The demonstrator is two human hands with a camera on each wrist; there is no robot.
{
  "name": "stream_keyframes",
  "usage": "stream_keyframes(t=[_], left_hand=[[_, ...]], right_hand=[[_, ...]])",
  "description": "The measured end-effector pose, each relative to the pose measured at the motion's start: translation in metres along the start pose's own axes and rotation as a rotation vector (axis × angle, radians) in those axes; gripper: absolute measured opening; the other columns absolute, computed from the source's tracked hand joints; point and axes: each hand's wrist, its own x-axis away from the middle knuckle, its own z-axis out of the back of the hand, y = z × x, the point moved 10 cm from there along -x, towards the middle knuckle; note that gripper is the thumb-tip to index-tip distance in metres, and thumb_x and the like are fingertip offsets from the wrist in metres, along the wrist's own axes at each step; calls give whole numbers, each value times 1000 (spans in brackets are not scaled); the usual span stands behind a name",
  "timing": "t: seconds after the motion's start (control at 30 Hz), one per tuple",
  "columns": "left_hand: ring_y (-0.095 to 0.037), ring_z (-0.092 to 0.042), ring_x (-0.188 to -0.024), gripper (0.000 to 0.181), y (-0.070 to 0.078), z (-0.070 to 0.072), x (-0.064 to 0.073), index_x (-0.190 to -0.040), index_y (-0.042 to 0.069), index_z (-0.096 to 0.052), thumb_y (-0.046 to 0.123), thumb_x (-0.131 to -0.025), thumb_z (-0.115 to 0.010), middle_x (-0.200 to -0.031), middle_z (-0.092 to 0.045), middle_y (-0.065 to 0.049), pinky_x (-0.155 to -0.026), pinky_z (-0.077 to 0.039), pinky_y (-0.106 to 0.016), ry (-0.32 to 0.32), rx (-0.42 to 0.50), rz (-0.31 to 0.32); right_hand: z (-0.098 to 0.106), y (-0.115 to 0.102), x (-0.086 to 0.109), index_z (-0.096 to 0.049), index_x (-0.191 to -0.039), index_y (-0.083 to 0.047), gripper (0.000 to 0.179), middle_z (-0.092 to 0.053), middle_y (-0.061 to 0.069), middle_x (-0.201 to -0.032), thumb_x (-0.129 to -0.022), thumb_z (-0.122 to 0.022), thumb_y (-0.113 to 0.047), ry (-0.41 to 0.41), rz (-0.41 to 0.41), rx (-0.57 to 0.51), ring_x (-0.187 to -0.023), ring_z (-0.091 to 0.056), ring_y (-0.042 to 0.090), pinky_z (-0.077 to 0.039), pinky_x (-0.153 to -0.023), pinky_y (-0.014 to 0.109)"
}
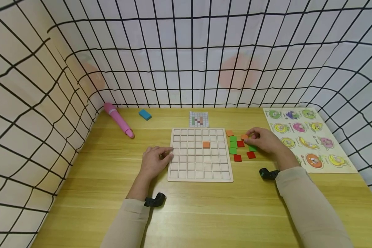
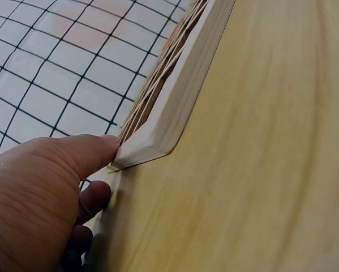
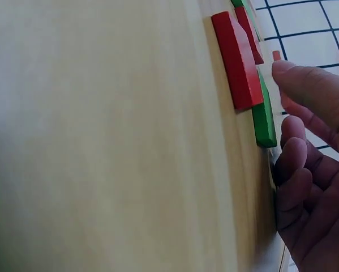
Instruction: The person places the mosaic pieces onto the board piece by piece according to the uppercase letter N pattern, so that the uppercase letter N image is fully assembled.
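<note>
A pale wooden grid board (image 1: 199, 180) lies on the table with one orange tile (image 1: 206, 144) in a cell. At its left edge is my left hand (image 1: 154, 162), touching the rim with index finger and thumb; the left wrist view shows the thumb (image 2: 95, 152) against the board's edge (image 2: 158, 136). To the right of the board, my right hand (image 1: 265, 139) pinches another orange tile (image 1: 244, 137) between thumb and index finger. Loose green tiles (image 1: 233, 145) and red tiles (image 1: 251, 155) lie around it. In the right wrist view a red tile (image 3: 237, 62) sits near the right hand (image 3: 316, 158).
A small pattern card (image 1: 199, 119) lies behind the board. Farther left are a blue block (image 1: 145, 114) and a pink microphone-like toy (image 1: 120, 120). A fruit-picture sheet (image 1: 308, 141) lies at the right, partly under the right forearm. Grid-patterned cloth walls (image 1: 186, 58) surround the table.
</note>
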Motion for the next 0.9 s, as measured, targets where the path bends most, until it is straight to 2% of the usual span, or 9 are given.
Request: stream_keyframes(t=[0.37,0.6,0.9], left_hand=[[-22,-50,-91,30,-3,1,2,-123,24,-75,32,-94,-73,-91,-69,-1,-88,-34,-42,-1,-3,8],[-22,-51,-92,30,-1,1,2,-122,23,-76,32,-93,-73,-91,-69,-1,-87,-34,-41,9,-2,0],[-23,-51,-91,29,0,1,0,-122,23,-76,31,-94,-73,-91,-69,-2,-88,-35,-42,10,10,-5]], right_hand=[[2,-19,10,-62,-128,-13,47,-58,8,-99,-97,-67,-47,34,56,-13,-86,-51,24,-42,-74,33],[2,-50,21,-64,-125,-14,40,-60,7,-95,-97,-69,-41,77,112,10,-82,-51,22,-43,-70,32],[-12,-87,33,-63,-127,-15,34,-60,6,-96,-97,-70,-31,42,155,-39,-82,-52,22,-45,-68,30]])
